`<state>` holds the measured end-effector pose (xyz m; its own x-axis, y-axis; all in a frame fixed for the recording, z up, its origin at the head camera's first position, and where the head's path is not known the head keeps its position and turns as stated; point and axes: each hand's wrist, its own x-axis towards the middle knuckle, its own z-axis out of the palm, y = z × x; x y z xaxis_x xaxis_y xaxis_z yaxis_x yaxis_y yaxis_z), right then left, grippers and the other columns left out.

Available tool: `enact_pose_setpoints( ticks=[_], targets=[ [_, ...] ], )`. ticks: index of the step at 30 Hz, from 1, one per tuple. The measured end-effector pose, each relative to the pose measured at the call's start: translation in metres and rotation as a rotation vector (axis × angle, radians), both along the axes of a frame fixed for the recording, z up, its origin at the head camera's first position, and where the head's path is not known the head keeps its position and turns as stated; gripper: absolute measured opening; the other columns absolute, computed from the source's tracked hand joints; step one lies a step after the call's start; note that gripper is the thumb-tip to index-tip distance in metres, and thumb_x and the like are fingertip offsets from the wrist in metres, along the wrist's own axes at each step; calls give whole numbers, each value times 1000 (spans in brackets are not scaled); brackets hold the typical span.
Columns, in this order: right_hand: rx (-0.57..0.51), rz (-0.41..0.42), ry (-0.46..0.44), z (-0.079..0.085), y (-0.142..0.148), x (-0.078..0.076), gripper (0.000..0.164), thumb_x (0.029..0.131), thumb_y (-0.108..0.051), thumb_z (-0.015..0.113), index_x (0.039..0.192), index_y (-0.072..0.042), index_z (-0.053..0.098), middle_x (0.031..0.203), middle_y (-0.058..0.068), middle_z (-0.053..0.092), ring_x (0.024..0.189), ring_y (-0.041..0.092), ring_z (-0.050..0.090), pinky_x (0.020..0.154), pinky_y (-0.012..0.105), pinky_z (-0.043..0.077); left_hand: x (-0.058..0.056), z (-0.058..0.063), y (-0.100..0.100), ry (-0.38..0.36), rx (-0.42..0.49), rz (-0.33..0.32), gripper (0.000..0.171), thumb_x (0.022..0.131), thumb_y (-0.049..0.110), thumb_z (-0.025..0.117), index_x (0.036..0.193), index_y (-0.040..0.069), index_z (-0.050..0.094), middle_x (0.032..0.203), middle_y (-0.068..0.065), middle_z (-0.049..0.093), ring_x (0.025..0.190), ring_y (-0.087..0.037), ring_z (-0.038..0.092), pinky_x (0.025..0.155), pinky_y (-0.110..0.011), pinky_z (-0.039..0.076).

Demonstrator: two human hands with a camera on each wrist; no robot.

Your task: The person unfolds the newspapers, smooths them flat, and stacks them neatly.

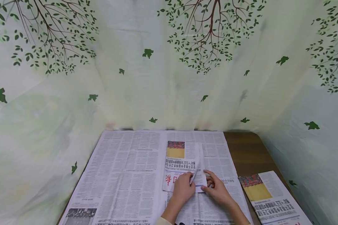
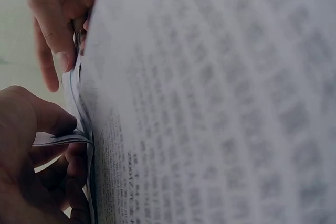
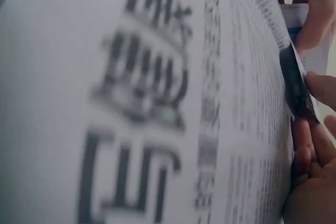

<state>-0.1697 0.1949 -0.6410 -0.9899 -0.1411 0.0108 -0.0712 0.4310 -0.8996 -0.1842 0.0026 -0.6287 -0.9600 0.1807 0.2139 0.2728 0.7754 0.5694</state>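
A folded newspaper (image 1: 176, 165) with a red and yellow picture lies on a spread newspaper sheet. My left hand (image 1: 183, 187) pinches a narrow raised fold on its right part. In the left wrist view, the thumb and fingers of that left hand (image 2: 31, 150) close on the standing paper. My right hand (image 1: 217, 189) is at the folded newspaper's right edge. The right wrist view has the right hand (image 3: 315, 177) with its thumb on one side of the paper edge and fingers on the other. Blurred newsprint (image 3: 157, 98) fills much of both wrist views.
The spread newspaper (image 1: 124, 175) covers most of the brown table (image 1: 242, 153). Another folded newspaper (image 1: 276, 200) lies at the right front, near the table's edge. A pale curtain (image 1: 169, 93) with printed branches and leaves hangs behind and at both sides.
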Motion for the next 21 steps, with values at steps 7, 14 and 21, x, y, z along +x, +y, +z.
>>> enact_pose_setpoints(
  ticks=[7, 14, 21],
  targets=[
    [134, -35, 33, 10, -8, -3, 34, 88, -18, 82, 121, -13, 73, 76, -5, 55, 61, 5, 45, 59, 22, 40, -4, 2, -3, 10, 7, -24, 20, 96, 19, 67, 110, 8, 72, 85, -3, 70, 77, -21, 65, 68, -36, 51],
    [156, -66, -28, 16, -13, -2, 33, 84, -9, 83, 116, -10, 74, 60, -5, 51, 51, 6, 43, 53, 22, 38, -1, 2, -6, -39, 27, -46, 32, 97, 12, 63, 127, 2, 67, 110, -16, 75, 102, -32, 73, 88, -45, 57],
    [113, -94, -69, 5, -11, -3, 34, 83, -11, 85, 116, -10, 75, 67, -3, 58, 51, 7, 49, 51, 22, 41, 1, -1, -11, -12, 45, -33, 48, 94, 8, 67, 140, 8, 56, 100, -18, 75, 87, -33, 73, 74, -45, 56]
  ],
)
